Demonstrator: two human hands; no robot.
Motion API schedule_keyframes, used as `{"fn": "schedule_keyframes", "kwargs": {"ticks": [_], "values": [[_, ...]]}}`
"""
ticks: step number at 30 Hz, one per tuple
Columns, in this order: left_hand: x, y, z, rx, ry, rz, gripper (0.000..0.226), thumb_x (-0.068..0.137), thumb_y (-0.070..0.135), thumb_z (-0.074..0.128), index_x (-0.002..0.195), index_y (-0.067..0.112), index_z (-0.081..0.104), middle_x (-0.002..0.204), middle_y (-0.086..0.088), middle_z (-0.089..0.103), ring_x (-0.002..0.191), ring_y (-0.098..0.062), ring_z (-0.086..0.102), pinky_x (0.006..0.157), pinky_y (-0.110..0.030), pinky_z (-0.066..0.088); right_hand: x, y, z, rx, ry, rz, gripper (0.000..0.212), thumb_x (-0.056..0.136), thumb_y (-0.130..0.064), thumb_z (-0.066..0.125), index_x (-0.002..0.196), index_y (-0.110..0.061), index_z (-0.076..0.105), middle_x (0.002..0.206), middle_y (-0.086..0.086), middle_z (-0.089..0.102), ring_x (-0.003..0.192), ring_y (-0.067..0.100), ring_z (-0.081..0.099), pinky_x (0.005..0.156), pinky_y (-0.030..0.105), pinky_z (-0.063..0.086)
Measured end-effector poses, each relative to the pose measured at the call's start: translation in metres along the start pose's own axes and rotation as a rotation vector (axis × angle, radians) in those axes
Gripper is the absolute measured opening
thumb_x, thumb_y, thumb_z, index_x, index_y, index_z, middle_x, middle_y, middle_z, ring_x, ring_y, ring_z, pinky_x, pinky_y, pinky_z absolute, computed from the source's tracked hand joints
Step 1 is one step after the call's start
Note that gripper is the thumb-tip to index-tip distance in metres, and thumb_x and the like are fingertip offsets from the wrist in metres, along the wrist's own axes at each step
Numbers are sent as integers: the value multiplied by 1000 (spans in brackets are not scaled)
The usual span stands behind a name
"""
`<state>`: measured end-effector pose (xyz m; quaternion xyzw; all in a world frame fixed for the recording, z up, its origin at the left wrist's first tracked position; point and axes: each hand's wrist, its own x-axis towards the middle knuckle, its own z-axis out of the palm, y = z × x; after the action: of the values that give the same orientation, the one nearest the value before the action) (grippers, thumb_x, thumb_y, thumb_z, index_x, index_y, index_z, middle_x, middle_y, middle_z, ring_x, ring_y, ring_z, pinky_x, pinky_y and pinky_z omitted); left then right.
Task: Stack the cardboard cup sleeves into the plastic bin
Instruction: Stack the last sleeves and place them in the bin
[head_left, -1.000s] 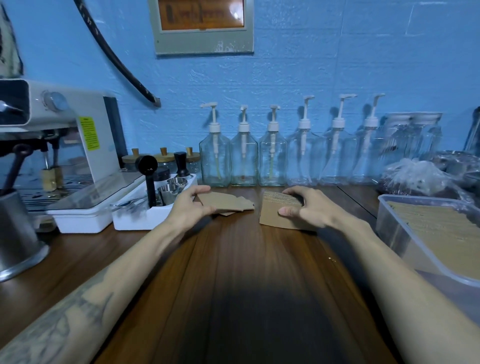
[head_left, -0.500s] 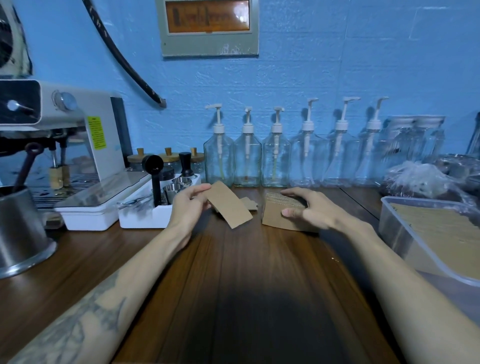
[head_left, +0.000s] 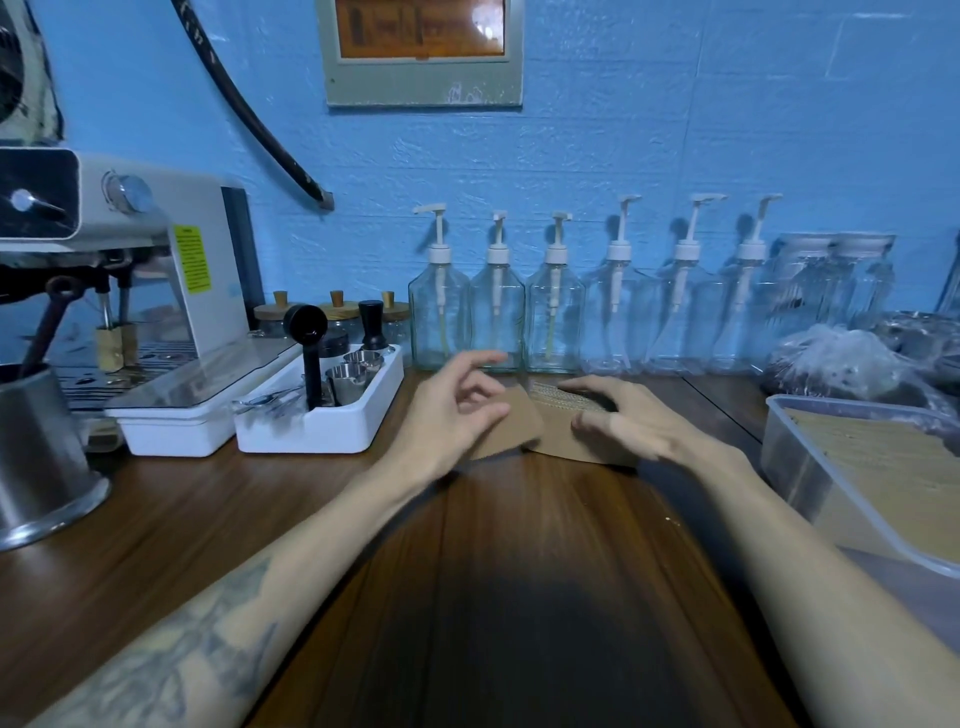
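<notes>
Both hands hide much of the flat brown cardboard sleeves (head_left: 558, 439) near the counter's (head_left: 311, 519) back edge, left hand (head_left: 457, 410) pinching one, right hand (head_left: 623, 423) pressed flat on the ridged stack; the clear bin (head_left: 810, 467), cut off at right, holds more

No legible text; yellow label (head_left: 191, 258) print too blurred.

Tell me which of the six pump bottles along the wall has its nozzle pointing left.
The leftmost pump bottle, beside the white tray. Its nozzle points left, toward the espresso machine; the three on the right point right, and the other two look face-on.
</notes>
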<state>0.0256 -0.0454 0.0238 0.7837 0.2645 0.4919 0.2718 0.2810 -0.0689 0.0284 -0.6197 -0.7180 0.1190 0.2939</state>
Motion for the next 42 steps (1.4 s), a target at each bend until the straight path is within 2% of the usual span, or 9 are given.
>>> {"fn": "schedule_keyframes", "kwargs": {"ticks": [6, 10, 13, 18, 22, 29, 34, 38, 42], "values": [[-4, -18, 0, 384, -16, 117, 19, 82, 39, 75, 101, 37, 76, 83, 34, 63, 87, 1, 53, 79, -26, 41, 0, 0, 1, 25, 8, -4, 56, 82, -49, 51, 137, -38, 53, 141, -4, 54, 120, 13, 47, 93, 31, 35], [-5, -23, -1, 360, 5, 61, 25, 82, 31, 77, 107, 37, 74, 86, 19, 64, 91, -8, 49, 83, -28, 40, 2, 6, 4, 26, 25, -15, 40, 97, -53, 48, 134, -38, 56, 144, -7, 53, 127, 10, 45, 97, 28, 29], [-6, -21, 4, 314, -52, 43, 39, 81, 18, 78, 116, 33, 69, 101, 11, 56, 101, -5, 50, 93, -23, 40, 3, 5, 6, 6, 53, -4, 49, 99, -61, 35, 135, -35, 57, 143, -5, 54, 131, 14, 45, 96, 28, 28], [-5, -13, 26, 205, -111, 38, 66, 80, 10, 78, 134, 35, 50, 125, 6, 45, 121, -3, 47, 111, -24, 36, 2, 0, 9, 74, 84, 43, 72, 89, -79, 18, 133, -40, 58, 149, -5, 49, 138, 16, 42, 100, 29, 27], [-1, -17, 37, 94, -115, -122, 89, 81, 14, 79, 147, 35, 23, 148, -1, 37, 139, -11, 38, 117, -31, 30, 1, -6, 9, 118, 92, 48, 81, 78, -91, 10, 122, -47, 63, 147, -7, 51, 135, 15, 44, 100, 32, 27], [14, -25, 55, 20, -261, -412, 118, 84, 43, 73, 152, 22, -22, 164, -3, 12, 147, -17, 25, 121, -37, 23, 4, -8, 13, 140, 63, 30, 84, 76, -93, 19, 126, -42, 62, 144, -9, 54, 130, 11, 48, 102, 34, 33], [17, -29, 59, 86, -281, -369, 102, 87, 47, 68, 156, 22, -3, 160, -5, 26, 144, -19, 31, 119, -41, 27, 5, -6, 9, 74, 2, -28, 58, 84, -69, 58, 133, -38, 57, 138, -7, 59, 122, 11, 53, 100, 30, 41], [17, -31, 57, 67, -240, -344, 95, 87, 43, 70, 156, 18, 10, 156, -4, 33, 140, -19, 37, 117, -40, 31, 6, -7, 5, 69, -20, -41, 55, 89, -54, 64, 139, -31, 55, 142, -4, 56, 127, 14, 52, 109, 34, 40], [19, -33, 50, 88, -243, -327, 87, 87, 35, 72, 154, 14, 22, 146, -2, 47, 125, -10, 49, 100, -15, 41, 6, -7, 3, 57, -31, -8, 67, 84, -55, 69, 143, -27, 51, 144, -1, 54, 129, 15, 50, 108, 32, 39]]}}
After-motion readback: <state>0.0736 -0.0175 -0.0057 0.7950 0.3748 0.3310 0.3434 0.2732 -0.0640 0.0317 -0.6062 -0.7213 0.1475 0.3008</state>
